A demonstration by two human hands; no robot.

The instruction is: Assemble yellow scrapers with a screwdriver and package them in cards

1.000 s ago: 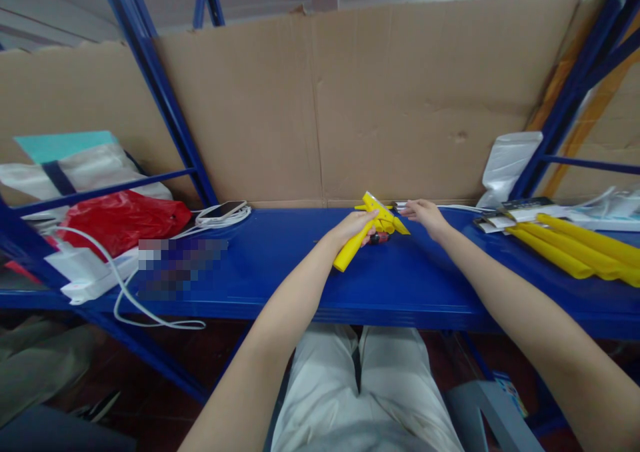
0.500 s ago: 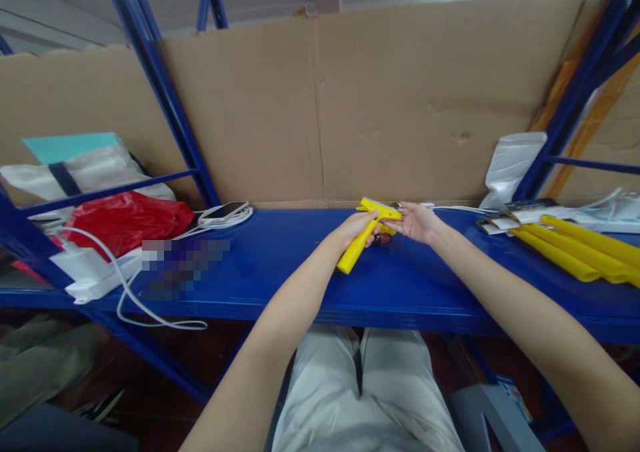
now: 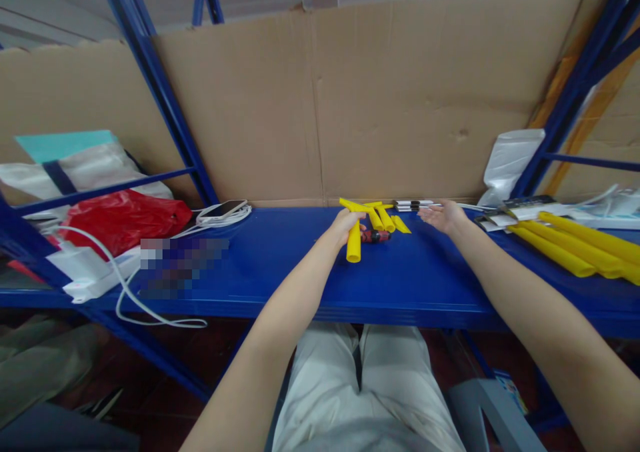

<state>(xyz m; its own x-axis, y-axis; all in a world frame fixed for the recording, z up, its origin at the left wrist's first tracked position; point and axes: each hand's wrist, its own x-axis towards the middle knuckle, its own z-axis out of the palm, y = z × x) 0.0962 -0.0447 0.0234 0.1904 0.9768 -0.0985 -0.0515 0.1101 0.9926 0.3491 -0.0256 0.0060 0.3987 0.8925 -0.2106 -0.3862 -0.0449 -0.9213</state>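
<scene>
My left hand [image 3: 346,225] is closed around a yellow T-shaped scraper [image 3: 353,244], its hollow handle pointing toward me and its wide head away. My right hand [image 3: 443,217] is off to the right with its fingers stretched out and apart. Close to those fingertips lie small white-and-black packs [image 3: 413,205]; whether they touch is too small to tell. Between the hands rest other yellow T-shaped pieces [image 3: 381,219] and a small yellow piece [image 3: 401,224]. A red-and-black tool [image 3: 379,237] lies just in front of them, partly hidden by my left hand.
Several yellow handles [image 3: 575,252] with white-and-black cards lie on the right of the blue shelf [image 3: 280,259]. At the left are a red bag [image 3: 125,219], a phone [image 3: 225,210] on coiled cable, and a white power strip [image 3: 100,279]. Cardboard [image 3: 400,105] stands behind.
My right hand has come away from the scraper and moved right, toward the white-and-black packs. My left hand has turned the scraper so its handle points straighter toward me.
</scene>
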